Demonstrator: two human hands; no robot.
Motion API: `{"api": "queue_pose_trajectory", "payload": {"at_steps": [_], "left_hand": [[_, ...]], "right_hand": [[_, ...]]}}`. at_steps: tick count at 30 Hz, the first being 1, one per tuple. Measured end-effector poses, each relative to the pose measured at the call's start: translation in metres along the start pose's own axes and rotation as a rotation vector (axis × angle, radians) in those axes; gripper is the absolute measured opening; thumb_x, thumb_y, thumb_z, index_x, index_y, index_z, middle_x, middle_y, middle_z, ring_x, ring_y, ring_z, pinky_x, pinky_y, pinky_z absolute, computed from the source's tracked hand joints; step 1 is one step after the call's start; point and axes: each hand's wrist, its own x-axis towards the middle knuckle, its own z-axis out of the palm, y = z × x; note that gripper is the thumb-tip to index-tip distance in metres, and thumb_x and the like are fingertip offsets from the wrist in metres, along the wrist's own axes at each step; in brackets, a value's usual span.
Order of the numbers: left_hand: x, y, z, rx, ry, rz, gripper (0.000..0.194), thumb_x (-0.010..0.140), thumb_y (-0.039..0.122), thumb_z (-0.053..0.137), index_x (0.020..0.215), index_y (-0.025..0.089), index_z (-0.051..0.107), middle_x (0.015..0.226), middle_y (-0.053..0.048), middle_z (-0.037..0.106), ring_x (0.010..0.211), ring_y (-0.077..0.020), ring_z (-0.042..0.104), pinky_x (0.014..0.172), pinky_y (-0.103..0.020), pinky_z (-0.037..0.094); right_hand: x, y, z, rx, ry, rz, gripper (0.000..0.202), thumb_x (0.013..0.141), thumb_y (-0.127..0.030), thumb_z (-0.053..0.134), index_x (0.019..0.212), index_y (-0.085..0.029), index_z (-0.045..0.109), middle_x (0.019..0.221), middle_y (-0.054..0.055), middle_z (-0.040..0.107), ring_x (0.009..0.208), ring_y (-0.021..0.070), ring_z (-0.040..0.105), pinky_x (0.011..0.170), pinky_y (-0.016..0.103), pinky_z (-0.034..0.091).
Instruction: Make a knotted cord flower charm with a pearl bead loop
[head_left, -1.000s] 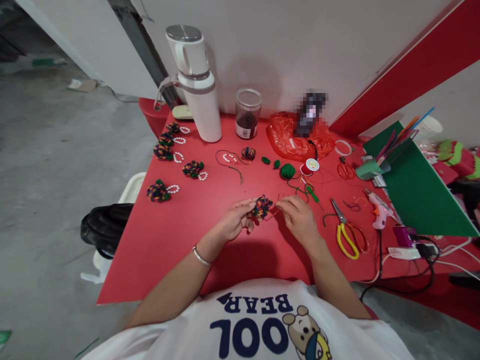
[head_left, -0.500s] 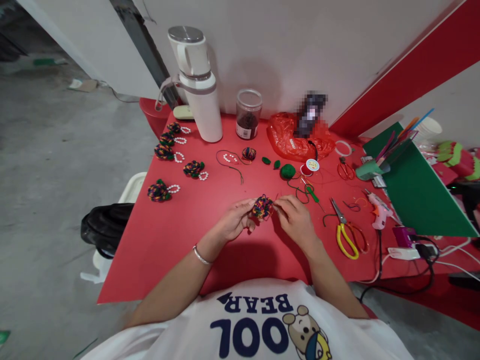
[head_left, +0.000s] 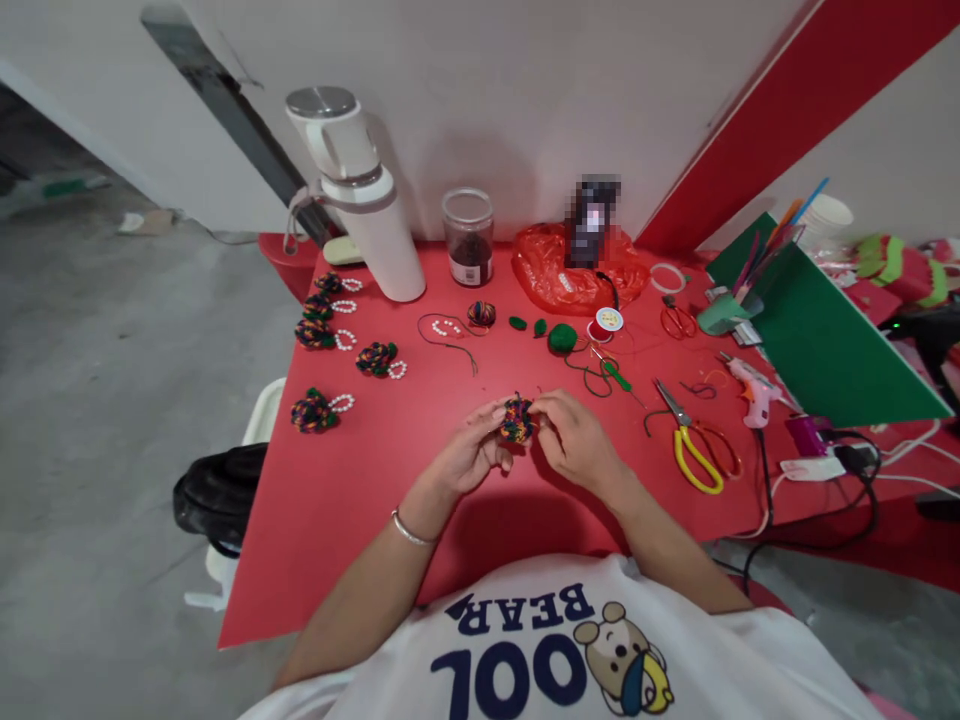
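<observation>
Between my hands, above the red table point(head_left: 360, 510), is a multicoloured crocheted flower point(head_left: 517, 419). My left hand point(head_left: 471, 450) pinches its left edge between thumb and fingers. The fingertips of my right hand point(head_left: 568, 437) are closed on its right edge. On the left of the table lie several similar flowers with white bead loops, one of them nearest the front point(head_left: 313, 411). A multicoloured yarn ball point(head_left: 481, 314), a short bead string point(head_left: 447, 327) and a green yarn ball point(head_left: 562, 338) lie beyond my hands.
Yellow-handled scissors point(head_left: 696, 460), a green-handled hook point(head_left: 616, 375) and a pink glue gun point(head_left: 757, 392) lie to the right. At the back stand a white flask point(head_left: 382, 240), a clear jar point(head_left: 469, 240) and a red plastic bag point(head_left: 540, 270). A green board point(head_left: 832, 350) leans at the right.
The camera view has shifted a little. My right fingers have moved in closer against the flower's edge, and the flower looks slightly turned. Both hands still hold it.
</observation>
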Motion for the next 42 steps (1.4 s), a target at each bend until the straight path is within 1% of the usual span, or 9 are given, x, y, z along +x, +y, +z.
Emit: {"api": "queue_pose_trajectory", "payload": {"at_steps": [3, 6, 10, 14, 19, 27, 34, 38, 42], "left_hand": [[-0.001, 0.0, 0.002, -0.001, 0.01, 0.006, 0.04, 0.082, 0.03, 0.077, 0.115, 0.014, 0.063, 0.089, -0.006, 0.071, 0.058, -0.0145, 0.068, 0.047, -0.025, 0.06], [-0.001, 0.0, 0.005, 0.015, 0.012, 0.023, 0.039, 0.081, 0.029, 0.078, 0.114, 0.015, 0.063, 0.086, -0.004, 0.07, 0.054, -0.0116, 0.065, 0.048, -0.024, 0.059], [0.001, -0.001, 0.009, 0.001, 0.074, 0.065, 0.038, 0.079, 0.026, 0.08, 0.113, 0.018, 0.066, 0.096, -0.005, 0.073, 0.07, -0.0125, 0.07, 0.058, -0.02, 0.059], [0.002, 0.0, 0.012, -0.019, 0.113, 0.063, 0.033, 0.078, 0.023, 0.081, 0.109, 0.019, 0.07, 0.102, -0.005, 0.074, 0.084, -0.013, 0.071, 0.073, -0.022, 0.06], [0.004, -0.003, 0.01, -0.038, 0.083, 0.05, 0.035, 0.079, 0.031, 0.081, 0.11, 0.019, 0.069, 0.099, -0.003, 0.074, 0.081, -0.0119, 0.07, 0.071, -0.021, 0.059], [0.009, -0.004, 0.003, 0.005, 0.19, 0.057, 0.03, 0.08, 0.024, 0.081, 0.106, 0.015, 0.068, 0.098, -0.006, 0.076, 0.085, -0.0147, 0.074, 0.076, -0.022, 0.059], [0.012, -0.005, 0.0, -0.047, 0.263, 0.062, 0.03, 0.08, 0.027, 0.082, 0.103, 0.017, 0.065, 0.099, -0.006, 0.077, 0.084, -0.0183, 0.076, 0.076, -0.029, 0.063], [0.013, -0.005, 0.0, -0.058, 0.281, 0.078, 0.035, 0.076, 0.028, 0.085, 0.101, 0.015, 0.065, 0.097, -0.008, 0.077, 0.085, -0.0205, 0.076, 0.079, -0.031, 0.063], [0.013, -0.009, 0.001, -0.041, 0.277, 0.11, 0.035, 0.074, 0.026, 0.086, 0.098, 0.014, 0.064, 0.091, -0.007, 0.077, 0.08, -0.0192, 0.076, 0.077, -0.029, 0.062]], "right_hand": [[0.0, -0.007, -0.001, 0.004, -0.018, -0.02, 0.025, 0.09, -0.011, 0.049, 0.109, -0.02, 0.062, 0.105, 0.011, 0.068, 0.097, 0.0232, 0.063, 0.085, 0.037, 0.054], [-0.001, -0.013, -0.003, -0.066, 0.068, -0.003, 0.027, 0.086, -0.018, 0.058, 0.112, -0.022, 0.066, 0.116, 0.011, 0.067, 0.103, 0.0241, 0.062, 0.083, 0.036, 0.052], [-0.003, -0.014, -0.001, -0.187, 0.126, -0.144, 0.025, 0.089, -0.027, 0.065, 0.113, -0.03, 0.07, 0.108, 0.005, 0.071, 0.096, 0.0227, 0.06, 0.084, 0.04, 0.046], [-0.002, -0.01, 0.006, -0.231, 0.13, -0.227, 0.02, 0.096, -0.021, 0.062, 0.11, -0.031, 0.072, 0.098, 0.002, 0.073, 0.095, 0.0208, 0.059, 0.08, 0.038, 0.042], [-0.001, -0.007, 0.018, -0.198, 0.131, -0.234, 0.015, 0.098, -0.019, 0.06, 0.098, -0.027, 0.074, 0.093, 0.003, 0.071, 0.094, 0.0188, 0.059, 0.082, 0.035, 0.043], [-0.004, -0.014, 0.03, -0.079, 0.097, -0.4, 0.015, 0.095, -0.012, 0.062, 0.089, -0.024, 0.069, 0.088, 0.001, 0.071, 0.086, 0.0166, 0.061, 0.077, 0.032, 0.045], [-0.01, -0.03, 0.031, 0.093, 0.032, -0.348, 0.012, 0.101, -0.022, 0.056, 0.098, -0.023, 0.068, 0.097, 0.0, 0.076, 0.087, 0.0126, 0.068, 0.084, 0.025, 0.054], [-0.012, -0.021, 0.035, 0.037, 0.094, -0.304, 0.017, 0.101, -0.018, 0.052, 0.103, -0.023, 0.068, 0.106, 0.002, 0.077, 0.093, 0.0125, 0.071, 0.085, 0.024, 0.055], [-0.012, -0.013, 0.042, 0.079, 0.105, -0.217, 0.016, 0.101, -0.017, 0.05, 0.098, -0.022, 0.064, 0.095, 0.003, 0.076, 0.086, 0.0124, 0.07, 0.078, 0.022, 0.053]]}}
